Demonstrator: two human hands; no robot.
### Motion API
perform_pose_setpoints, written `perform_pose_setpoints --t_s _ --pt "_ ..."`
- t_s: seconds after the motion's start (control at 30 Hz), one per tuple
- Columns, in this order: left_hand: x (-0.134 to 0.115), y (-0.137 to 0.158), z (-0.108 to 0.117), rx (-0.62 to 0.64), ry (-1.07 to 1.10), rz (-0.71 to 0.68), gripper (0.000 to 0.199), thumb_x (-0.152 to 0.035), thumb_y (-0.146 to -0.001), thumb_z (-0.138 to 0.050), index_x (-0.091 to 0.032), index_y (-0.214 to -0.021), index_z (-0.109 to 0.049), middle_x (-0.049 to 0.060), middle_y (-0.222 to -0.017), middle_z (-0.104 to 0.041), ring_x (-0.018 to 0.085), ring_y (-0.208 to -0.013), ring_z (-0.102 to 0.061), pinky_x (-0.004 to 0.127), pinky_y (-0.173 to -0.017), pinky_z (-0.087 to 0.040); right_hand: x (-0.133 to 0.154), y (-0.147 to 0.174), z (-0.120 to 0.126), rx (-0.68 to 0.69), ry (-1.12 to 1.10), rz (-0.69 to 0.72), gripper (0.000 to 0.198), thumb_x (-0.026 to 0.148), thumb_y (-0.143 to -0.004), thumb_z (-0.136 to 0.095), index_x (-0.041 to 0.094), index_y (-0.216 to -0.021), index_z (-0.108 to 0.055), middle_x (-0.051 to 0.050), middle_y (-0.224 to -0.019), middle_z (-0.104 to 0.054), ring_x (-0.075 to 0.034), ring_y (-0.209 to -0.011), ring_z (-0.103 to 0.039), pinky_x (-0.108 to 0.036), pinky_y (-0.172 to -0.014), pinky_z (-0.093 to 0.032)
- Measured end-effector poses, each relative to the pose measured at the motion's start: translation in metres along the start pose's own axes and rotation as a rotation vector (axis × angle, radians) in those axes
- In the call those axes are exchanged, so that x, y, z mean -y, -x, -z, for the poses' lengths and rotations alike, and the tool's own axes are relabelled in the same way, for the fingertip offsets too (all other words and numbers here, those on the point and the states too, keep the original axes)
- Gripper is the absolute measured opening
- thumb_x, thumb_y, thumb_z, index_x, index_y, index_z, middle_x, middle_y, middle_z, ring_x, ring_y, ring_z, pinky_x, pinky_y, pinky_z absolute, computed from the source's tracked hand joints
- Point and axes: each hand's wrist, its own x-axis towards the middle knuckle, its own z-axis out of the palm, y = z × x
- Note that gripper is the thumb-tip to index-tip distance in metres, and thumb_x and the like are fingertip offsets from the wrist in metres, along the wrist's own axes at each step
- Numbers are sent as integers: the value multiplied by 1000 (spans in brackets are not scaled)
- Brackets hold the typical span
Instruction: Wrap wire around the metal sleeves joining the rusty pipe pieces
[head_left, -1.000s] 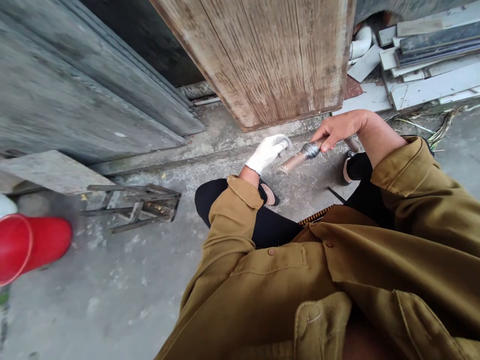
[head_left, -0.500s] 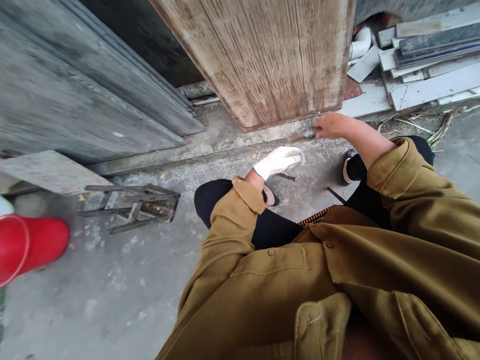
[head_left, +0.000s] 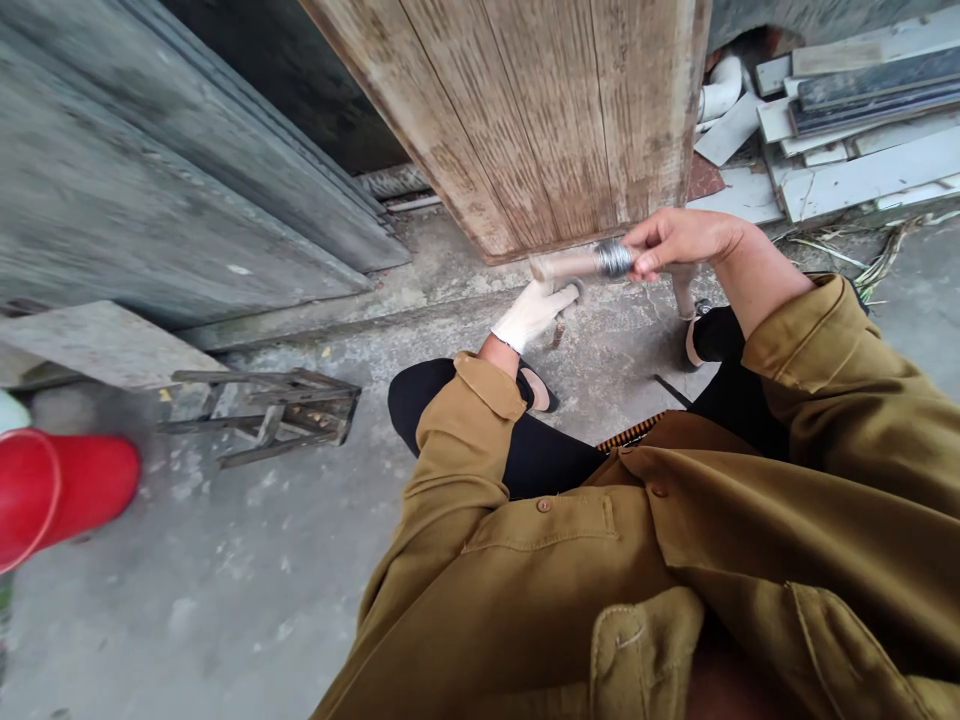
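Note:
Bare, my right hand point(head_left: 679, 240) is closed on a wooden stick with a coil of silvery wire point(head_left: 615, 258) wound round it. The stick point(head_left: 566, 264) points left, blurred at its far end, in front of the wooden panel's lower edge. My left hand point(head_left: 529, 315), in a white glove, is just below that end; whether they touch I cannot tell. It is closed around a small thing with a rounded grey end point(head_left: 573, 287). A short rusty, ridged rod point(head_left: 558, 334) shows under its fingers. Below my right hand a pale brown, blurred piece point(head_left: 683, 292) slants down.
A weathered plank panel point(head_left: 540, 130) leans in front. White and dark boards point(head_left: 862, 120) lie stacked at the right beside a white pipe point(head_left: 722, 88). At the left are a small wooden frame point(head_left: 289, 410), a red bucket point(head_left: 94, 485) and a grey slab point(head_left: 105, 345). A dark strip point(head_left: 673, 391) lies between my legs.
My right hand has shifted slightly left and turned, bringing the wire-wound stick over towards my left hand. My left hand has moved a little left and up, and the rusty rod now points more downward.

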Motion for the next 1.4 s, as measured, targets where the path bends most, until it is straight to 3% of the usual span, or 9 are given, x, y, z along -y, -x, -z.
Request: perform_pose_setpoints --t_s 0.17,0.3,0.47,0.6,0.77,0.9,1.13,1.27,1.4 --pt "2 1 -11 108 -78 -72 23 -35 -92 -62 -14 -88 -71 3 -77 -66 11 -63 -52 23 -59 -42 -17 -15 1 -523 -292 133 52 65 -82 -81 19 -82 -56 -2 -79 -60 -10 -69 -48 -27 -65 -44" --pt "-4 4 -20 263 -209 -131 23 -33 -93 -59 -15 -90 -74 3 -86 -72 15 -75 -61 27 -73 -50 -30 -29 2 -628 167 -197 39 51 -94 -71 20 -79 -55 -4 -74 -58 -14 -75 -52 -30 -71 -44" --pt "-7 9 -5 124 -368 -145 18 -26 -91 -59 -15 -90 -73 4 -89 -74 17 -83 -64 30 -85 -52 -29 -27 -7 175 586 -605 25 35 -84 -83 16 -76 -69 -1 -66 -58 -15 -70 -56 -31 -74 -46" --pt "-5 8 11 27 -428 -146 19 -28 -91 -59 -15 -89 -73 4 -89 -74 19 -86 -66 32 -89 -52 -10 -17 -11 452 249 -442 44 54 -78 -88 14 -80 -71 2 -69 -61 -10 -68 -57 -25 -73 -46" --pt "4 0 8 -43 -383 -95 24 -34 -94 -59 -14 -92 -73 7 -94 -75 21 -91 -68 32 -91 -53 -1 -8 -3 273 76 -111 53 64 -74 -88 15 -81 -69 5 -68 -60 -6 -66 -54 -19 -67 -42" --pt "7 0 -4 29 -375 -44 27 -35 -97 -57 -14 -94 -73 5 -82 -70 18 -77 -64 30 -79 -53 -15 -11 1 -167 -143 136 48 60 -80 -86 16 -84 -66 0 -75 -63 -8 -65 -52 -22 -61 -44" --pt "-7 6 -20 141 -339 -126 25 -31 -97 -55 -14 -97 -74 7 -96 -76 18 -84 -66 32 -83 -55 -35 -33 1 -673 287 -209 33 47 -97 -70 15 -87 -67 -7 -77 -65 -19 -81 -63 -32 -76 -50" --pt "-2 7 -17 145 -490 -155 25 -32 -97 -56 -15 -93 -74 7 -93 -76 21 -87 -68 36 -90 -53 -33 -36 -12 -341 762 -479 18 29 -88 -79 12 -94 -76 -14 -96 -74 -29 -106 -69 -39 -92 -51" --pt "4 8 -7 103 -601 -149 26 -32 -96 -56 -15 -98 -75 7 -100 -77 22 -92 -69 35 -91 -53 -22 -33 -26 296 592 -616 23 33 -81 -87 13 -89 -79 -4 -80 -71 -19 -86 -69 -33 -85 -52"
